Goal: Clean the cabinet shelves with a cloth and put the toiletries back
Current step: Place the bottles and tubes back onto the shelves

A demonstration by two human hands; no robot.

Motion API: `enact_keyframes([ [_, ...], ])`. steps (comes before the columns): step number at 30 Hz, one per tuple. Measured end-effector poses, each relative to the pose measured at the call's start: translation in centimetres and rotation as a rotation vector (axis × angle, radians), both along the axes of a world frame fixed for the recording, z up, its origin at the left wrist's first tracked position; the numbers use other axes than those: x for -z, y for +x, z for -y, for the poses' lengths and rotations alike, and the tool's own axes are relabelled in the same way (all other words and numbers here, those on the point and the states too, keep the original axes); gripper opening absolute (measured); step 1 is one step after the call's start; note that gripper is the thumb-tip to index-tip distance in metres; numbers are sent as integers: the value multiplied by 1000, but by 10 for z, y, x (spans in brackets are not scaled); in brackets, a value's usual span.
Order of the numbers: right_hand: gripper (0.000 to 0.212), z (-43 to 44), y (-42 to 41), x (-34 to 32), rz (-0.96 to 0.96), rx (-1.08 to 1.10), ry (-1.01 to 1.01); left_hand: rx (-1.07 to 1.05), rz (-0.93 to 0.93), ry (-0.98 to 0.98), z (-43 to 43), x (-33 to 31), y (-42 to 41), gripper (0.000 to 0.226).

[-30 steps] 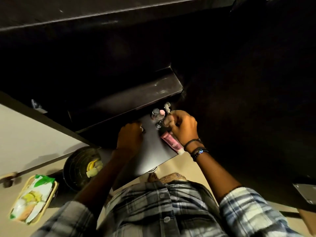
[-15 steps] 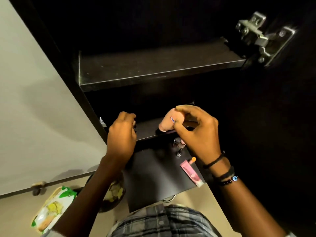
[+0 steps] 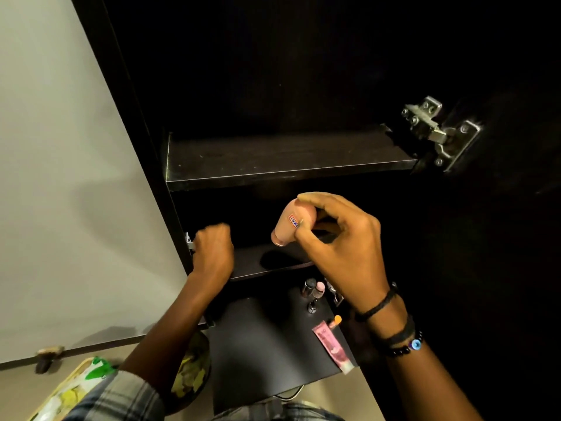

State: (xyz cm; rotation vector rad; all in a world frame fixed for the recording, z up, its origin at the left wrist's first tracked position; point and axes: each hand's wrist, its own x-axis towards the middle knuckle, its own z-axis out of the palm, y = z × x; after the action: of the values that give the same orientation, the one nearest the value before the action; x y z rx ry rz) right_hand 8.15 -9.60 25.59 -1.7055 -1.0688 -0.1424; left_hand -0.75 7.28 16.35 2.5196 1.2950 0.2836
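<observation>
Over the middle shelf (image 3: 273,265), your right grip (image 3: 343,247) is pinching the peach bottle (image 3: 293,220) between thumb and fingertips. It is tilting with its narrow end pointing down and left, clear of the board. You are looking to be in the putting-back stage: the top shelf (image 3: 288,165) is lying bare, and the middle one is carrying nothing besides the bottle's shadow. Whether either has been wiped is impossible to tell, since no cloth is showing anywhere. Your left grip (image 3: 212,253) is curling at the left front edge of the middle shelf, and what it is holding, if anything, is hidden. Waiting below on the bottom shelf (image 3: 267,344) are the small bottles (image 3: 312,291) and the pink tube (image 3: 332,344), so most of the toiletries are not yet going back in place.
</observation>
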Motion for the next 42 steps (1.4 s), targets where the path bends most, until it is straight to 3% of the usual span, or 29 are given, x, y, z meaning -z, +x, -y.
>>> enact_keyframes([
  [8,32,-3,9,-68,-49,-53,165,15,45,56,9,-4,-6,11],
  [17,27,-69,18,-115,13,-143,246,196,444,179,38,-51,-43,26],
  [23,28,-127,8,-120,113,-237,193,158,553,224,29,-94,-69,25],
  [28,33,-154,2,-114,180,-288,140,160,580,198,21,-93,-78,25],
  [42,35,-134,2,-90,122,-273,131,263,637,64,26,-74,-72,27],
])
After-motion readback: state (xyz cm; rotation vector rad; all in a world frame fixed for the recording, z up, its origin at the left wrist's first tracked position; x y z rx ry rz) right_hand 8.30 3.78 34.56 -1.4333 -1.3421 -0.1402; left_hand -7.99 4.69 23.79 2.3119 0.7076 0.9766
